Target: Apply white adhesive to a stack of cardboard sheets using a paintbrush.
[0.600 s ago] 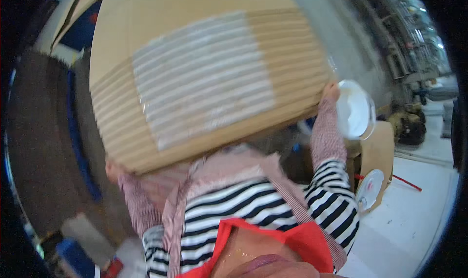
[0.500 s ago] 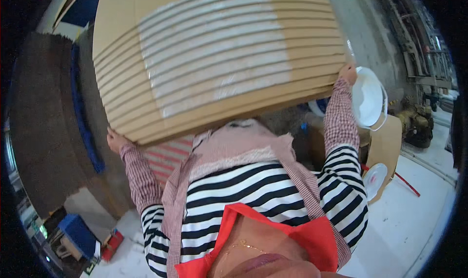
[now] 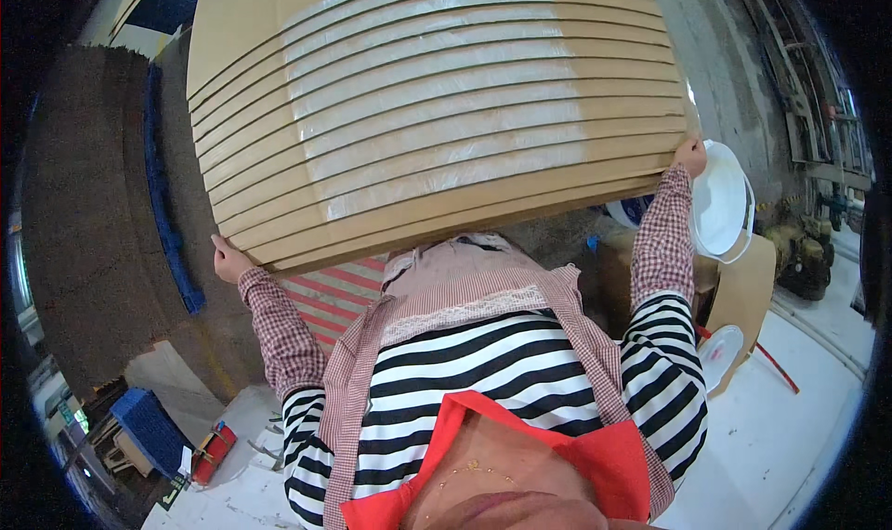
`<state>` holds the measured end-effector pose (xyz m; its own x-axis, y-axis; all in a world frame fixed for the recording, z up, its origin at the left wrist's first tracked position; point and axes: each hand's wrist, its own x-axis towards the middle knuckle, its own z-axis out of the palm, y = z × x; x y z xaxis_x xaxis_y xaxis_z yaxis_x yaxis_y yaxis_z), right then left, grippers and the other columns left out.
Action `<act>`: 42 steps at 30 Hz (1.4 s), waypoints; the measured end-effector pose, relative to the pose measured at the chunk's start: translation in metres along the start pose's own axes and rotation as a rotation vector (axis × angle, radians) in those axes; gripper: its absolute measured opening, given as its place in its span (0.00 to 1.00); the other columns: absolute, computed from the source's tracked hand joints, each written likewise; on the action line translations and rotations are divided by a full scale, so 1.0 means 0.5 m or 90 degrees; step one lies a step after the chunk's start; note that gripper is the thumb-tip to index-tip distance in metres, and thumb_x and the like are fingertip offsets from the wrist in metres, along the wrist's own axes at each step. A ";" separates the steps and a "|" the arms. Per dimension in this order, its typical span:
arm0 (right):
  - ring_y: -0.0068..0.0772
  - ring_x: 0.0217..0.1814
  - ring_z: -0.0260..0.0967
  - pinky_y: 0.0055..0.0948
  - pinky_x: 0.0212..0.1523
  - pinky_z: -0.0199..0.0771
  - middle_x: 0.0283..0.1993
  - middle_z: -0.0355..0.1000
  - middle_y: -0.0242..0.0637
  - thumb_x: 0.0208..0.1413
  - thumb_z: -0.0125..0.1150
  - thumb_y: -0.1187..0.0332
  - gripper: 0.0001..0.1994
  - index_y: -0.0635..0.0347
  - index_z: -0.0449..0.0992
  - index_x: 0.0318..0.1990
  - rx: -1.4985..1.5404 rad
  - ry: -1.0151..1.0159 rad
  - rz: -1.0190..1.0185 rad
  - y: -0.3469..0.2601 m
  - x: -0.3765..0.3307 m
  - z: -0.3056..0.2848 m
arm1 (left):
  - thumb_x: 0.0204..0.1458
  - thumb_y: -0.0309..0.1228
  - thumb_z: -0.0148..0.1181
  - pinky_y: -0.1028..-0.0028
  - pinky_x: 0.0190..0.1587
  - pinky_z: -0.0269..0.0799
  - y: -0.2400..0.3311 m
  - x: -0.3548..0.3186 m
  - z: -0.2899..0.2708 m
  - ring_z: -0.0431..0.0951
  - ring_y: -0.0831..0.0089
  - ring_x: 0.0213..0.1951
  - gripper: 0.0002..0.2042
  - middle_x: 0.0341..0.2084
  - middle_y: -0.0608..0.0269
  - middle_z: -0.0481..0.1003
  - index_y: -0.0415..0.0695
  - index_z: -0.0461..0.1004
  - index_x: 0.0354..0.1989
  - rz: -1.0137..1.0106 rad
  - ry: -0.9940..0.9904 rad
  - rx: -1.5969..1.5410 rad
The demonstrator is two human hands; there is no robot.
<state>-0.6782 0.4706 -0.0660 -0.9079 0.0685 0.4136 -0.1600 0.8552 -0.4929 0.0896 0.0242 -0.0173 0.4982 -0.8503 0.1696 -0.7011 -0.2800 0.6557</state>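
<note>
Before my body lies a wide stack of brown cardboard sheets, fanned so that its edges form several parallel dark lines. A whitish, glossy patch runs across its middle. My left hand grips the near left corner, with some fingers hidden behind the board. At the near right corner, my right hand is closed on the edge. Both arms reach forward in checked sleeve covers. The far end of the stack passes out of view at the top.
A white bucket with a handle stands just beyond my right hand. Right of my body are a cardboard piece, a white lid and a red rod. Tall dark brown stacks rise at left, near a blue box.
The view has shifted slightly, with the stack and surroundings appearing further right. My right hand sits a little lower in the picture. Both hands keep hold of the same corners.
</note>
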 end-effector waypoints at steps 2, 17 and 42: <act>0.54 0.35 0.71 0.46 0.35 0.69 0.31 0.74 0.48 0.55 0.47 0.50 0.21 0.57 0.79 0.33 -0.056 -0.009 0.020 -0.002 -0.007 -0.006 | 0.53 0.56 0.46 0.64 0.37 0.70 0.017 -0.007 -0.017 0.77 0.59 0.34 0.29 0.30 0.51 0.78 0.38 0.78 0.35 -0.009 -0.008 0.088; 0.58 0.38 0.70 0.52 0.37 0.68 0.37 0.73 0.53 0.57 0.42 0.50 0.21 0.59 0.74 0.32 -0.030 -0.031 0.057 -0.063 -0.027 -0.056 | 0.56 0.52 0.39 0.59 0.42 0.69 0.035 -0.041 -0.047 0.74 0.52 0.42 0.27 0.37 0.48 0.76 0.40 0.76 0.40 -0.052 -0.045 0.114; 0.53 0.46 0.69 0.44 0.48 0.68 0.41 0.73 0.49 0.56 0.42 0.46 0.26 0.61 0.77 0.39 -0.161 -0.365 -0.011 -0.021 0.018 -0.166 | 0.56 0.48 0.46 0.61 0.40 0.69 -0.085 0.051 -0.100 0.74 0.56 0.39 0.24 0.37 0.45 0.74 0.34 0.73 0.42 0.060 -0.349 0.124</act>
<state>-0.6526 0.5048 0.0067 -0.9808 -0.1725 -0.0909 -0.1432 0.9536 -0.2648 0.1578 0.0366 -0.0040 0.1285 -0.9673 -0.2185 -0.8362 -0.2241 0.5006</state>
